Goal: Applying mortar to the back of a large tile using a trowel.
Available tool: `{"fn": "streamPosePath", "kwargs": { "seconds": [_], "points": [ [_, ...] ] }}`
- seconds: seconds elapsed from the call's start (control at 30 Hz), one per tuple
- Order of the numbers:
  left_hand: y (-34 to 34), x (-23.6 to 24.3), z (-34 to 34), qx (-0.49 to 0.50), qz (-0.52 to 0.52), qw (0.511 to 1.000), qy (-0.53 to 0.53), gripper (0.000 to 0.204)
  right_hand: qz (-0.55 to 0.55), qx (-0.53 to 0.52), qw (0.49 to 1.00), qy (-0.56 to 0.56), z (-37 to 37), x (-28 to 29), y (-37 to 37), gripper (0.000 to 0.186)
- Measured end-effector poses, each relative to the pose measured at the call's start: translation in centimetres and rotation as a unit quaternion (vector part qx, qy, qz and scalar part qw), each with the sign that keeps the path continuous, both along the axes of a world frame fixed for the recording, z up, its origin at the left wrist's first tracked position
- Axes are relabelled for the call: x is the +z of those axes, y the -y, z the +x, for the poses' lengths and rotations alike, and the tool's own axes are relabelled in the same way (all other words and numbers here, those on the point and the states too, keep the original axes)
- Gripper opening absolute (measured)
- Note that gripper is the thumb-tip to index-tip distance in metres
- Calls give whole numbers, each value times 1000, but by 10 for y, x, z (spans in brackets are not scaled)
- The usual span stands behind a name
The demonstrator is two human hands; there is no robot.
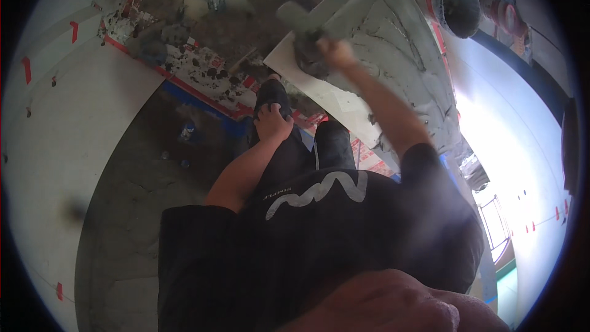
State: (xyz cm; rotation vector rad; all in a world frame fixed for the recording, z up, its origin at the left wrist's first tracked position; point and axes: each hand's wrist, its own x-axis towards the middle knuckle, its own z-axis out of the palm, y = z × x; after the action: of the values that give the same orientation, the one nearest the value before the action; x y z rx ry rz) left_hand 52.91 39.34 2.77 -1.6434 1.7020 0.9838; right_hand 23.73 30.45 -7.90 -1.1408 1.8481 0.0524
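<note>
My right hand is closed on a blurred trowel-like tool, over a pale board and a large angled slab coated in grey, ridged wet material. My left hand rests on my dark-clad left knee, its fingers apart and holding nothing else. The tool's working face is hard to make out.
Splattered floor covering with red tape lies left of the slab. Blue tape edges a dark floor area, with a small can on it. A bucket stands at upper right, and white walls curve along both sides.
</note>
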Motion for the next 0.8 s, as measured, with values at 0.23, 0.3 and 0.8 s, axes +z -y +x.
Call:
{"fn": "streamPosePath", "kwargs": {
  "seconds": [0.23, 0.3, 0.8],
  "points": [
    [10, 3, 0, -4, -1, 1000, -3, 54, -158, -129, 961, 188, 164, 19, 3, 40],
    [6, 4, 1, -12, -9, 1000, -9, 54, -155, -175, 960, 152, 151, 32, 2, 40],
    [4, 13, -45, -114, 47, 991, 58, 55, -47, -370, 927, -19, -193, 107, -27, 45]
  ]
}}
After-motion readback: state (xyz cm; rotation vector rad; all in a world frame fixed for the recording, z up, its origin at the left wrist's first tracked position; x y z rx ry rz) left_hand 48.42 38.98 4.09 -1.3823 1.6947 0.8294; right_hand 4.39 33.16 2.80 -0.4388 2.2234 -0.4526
